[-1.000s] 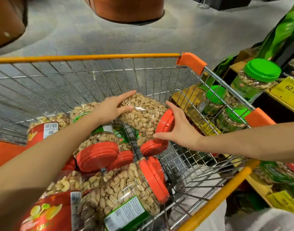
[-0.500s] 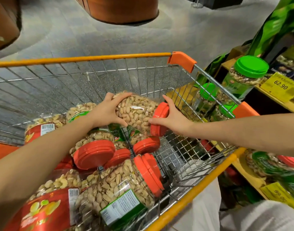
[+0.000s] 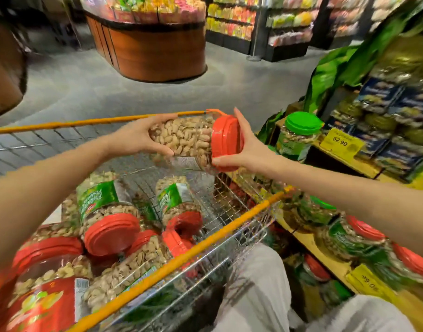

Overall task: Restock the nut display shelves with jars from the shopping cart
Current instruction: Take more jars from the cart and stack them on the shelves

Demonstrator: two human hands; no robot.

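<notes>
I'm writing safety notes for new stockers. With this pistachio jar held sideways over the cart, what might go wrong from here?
The pistachio jar lies sideways between the left hand at its base and the right hand on the red lid. A loose lid might give, dropping the jar onto those in the shopping cart. Swung right, it might knock the green-lidded jar standing on the display shelf.

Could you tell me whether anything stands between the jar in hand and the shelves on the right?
The jar, held by the left hand and right hand, is up at the cart rim. A green-lidded jar on the shelf stands just beyond it; nothing else visible intervenes.
</notes>
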